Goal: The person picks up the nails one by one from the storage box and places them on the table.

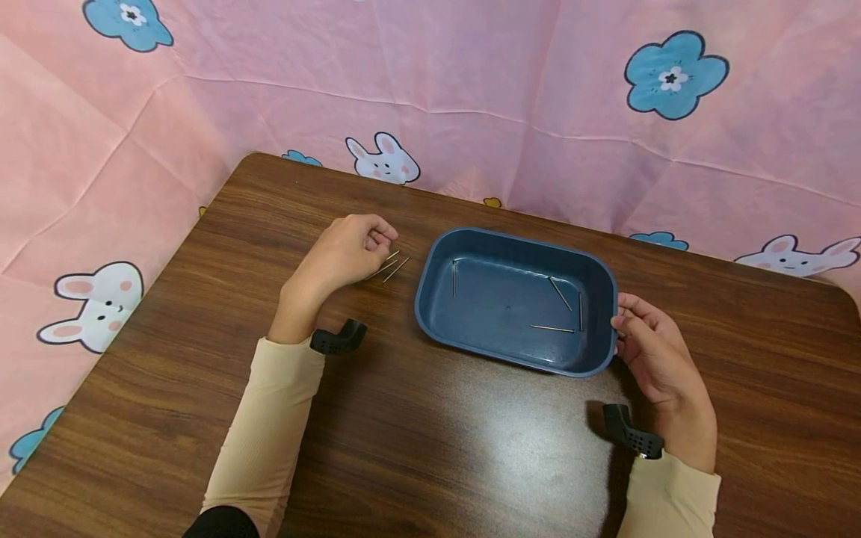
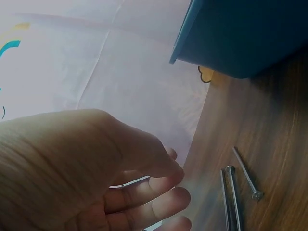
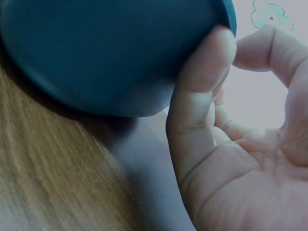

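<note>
A dark blue rectangular plastic bin [image 1: 507, 308] sits on the table in the head view. Several thin metal nails [image 1: 581, 312] lie scattered on its floor. My right hand [image 1: 662, 359] pinches the bin's right-hand rim between thumb and fingers; the right wrist view shows the fingertips [image 3: 219, 45] at that edge. Left of the bin, my left hand [image 1: 346, 250] hovers close over a few loose nails [image 1: 395, 270], fingers loosely bent. In the left wrist view its thumb lies near the index fingertip, and nails [image 2: 248, 173] rest on the wood beyond.
A brown wood-grain table [image 1: 471, 448] carries everything. Behind it and along its left side hangs a pink cloth [image 1: 471, 60] printed with rabbits and blue flowers. Each wrist bears a black mount [image 1: 338, 338] over a beige sleeve.
</note>
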A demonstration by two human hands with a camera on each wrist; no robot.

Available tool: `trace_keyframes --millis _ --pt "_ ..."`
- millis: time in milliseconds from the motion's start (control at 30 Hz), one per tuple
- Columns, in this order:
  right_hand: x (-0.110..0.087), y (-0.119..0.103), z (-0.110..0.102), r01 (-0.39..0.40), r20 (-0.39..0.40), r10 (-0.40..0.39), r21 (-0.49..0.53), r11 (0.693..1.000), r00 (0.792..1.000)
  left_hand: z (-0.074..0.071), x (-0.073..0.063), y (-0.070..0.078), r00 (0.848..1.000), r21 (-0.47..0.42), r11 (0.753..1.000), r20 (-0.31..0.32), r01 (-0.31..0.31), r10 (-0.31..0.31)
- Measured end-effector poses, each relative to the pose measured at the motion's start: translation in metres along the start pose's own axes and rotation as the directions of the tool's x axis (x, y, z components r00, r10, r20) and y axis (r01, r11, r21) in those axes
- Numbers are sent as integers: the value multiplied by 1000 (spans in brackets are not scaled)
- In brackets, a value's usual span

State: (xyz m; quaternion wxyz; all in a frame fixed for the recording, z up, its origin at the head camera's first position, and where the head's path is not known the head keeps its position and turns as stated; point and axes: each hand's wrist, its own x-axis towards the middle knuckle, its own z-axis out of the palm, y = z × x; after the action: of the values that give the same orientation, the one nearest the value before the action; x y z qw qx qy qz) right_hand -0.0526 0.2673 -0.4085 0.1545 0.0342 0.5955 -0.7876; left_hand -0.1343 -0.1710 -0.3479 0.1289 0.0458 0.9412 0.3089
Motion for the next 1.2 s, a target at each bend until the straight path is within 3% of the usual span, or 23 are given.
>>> trace_keyframes --millis 400,867,1200 --pt "-1 -4 1 5 22 -5 -4 1000 1000 -3 -6 10 999 17 1000 -30 -11 11" --pt "0 -3 1 -11 -6 11 6 1000 1000 -5 -11 21 999 20 999 -41 -33 34" --pt "0 -1 2 -2 -17 2 12 1000 1000 3 -13 32 998 26 998 -27 -51 52"
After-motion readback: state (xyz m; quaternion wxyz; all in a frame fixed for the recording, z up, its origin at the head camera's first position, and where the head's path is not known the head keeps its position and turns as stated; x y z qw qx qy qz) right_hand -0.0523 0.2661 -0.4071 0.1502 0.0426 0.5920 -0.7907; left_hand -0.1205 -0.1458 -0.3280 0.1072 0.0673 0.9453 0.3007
